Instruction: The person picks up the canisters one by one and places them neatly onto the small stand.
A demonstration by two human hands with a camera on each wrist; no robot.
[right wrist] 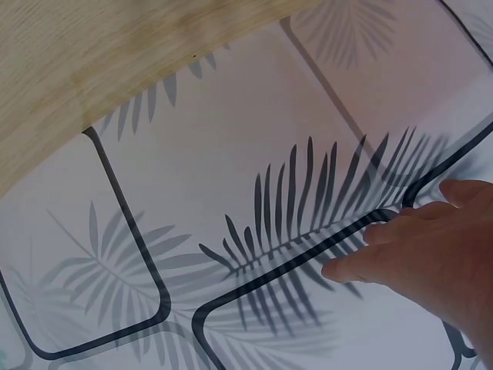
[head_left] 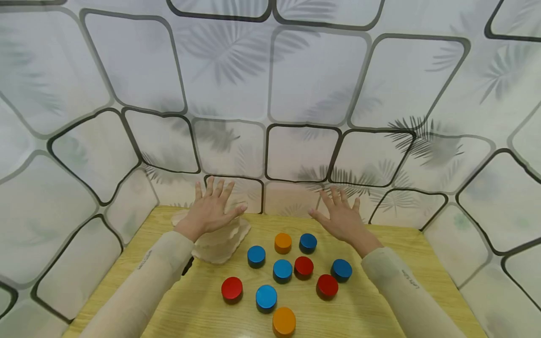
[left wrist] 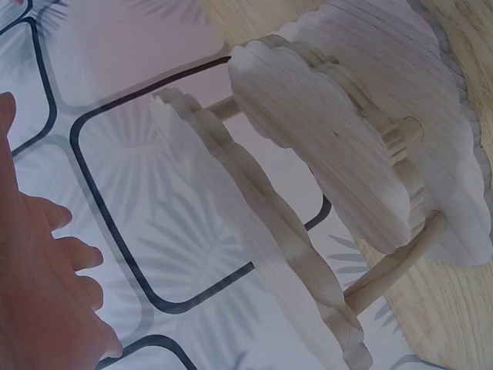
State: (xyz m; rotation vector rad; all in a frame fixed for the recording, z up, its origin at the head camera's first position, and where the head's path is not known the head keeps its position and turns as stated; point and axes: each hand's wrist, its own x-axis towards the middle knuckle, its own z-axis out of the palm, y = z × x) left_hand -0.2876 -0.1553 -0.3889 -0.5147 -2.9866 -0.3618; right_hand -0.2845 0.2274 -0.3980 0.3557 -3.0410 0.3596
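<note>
My left hand [head_left: 211,209] is held up with its fingers spread, above a pale wooden tiered stand [head_left: 221,246]. It partly hides the stand in the head view. Scalloped tiers joined by round dowels show in the left wrist view, beside the fingers [left wrist: 77,254]. On the right, my right hand [head_left: 341,218] hovers over the table's far side, fingers apart, holding nothing. Between the arms lie short round blocks: several blue blocks [head_left: 266,298], three red blocks [head_left: 304,267] and two orange blocks [head_left: 284,321]. No block is within either hand's grasp.
The light wood table [head_left: 190,310] meets a patterned curtain wall [head_left: 304,155] at its far edge, and the same material rises at both sides. A small dark object [head_left: 188,266] shows beside the left sleeve, mostly hidden.
</note>
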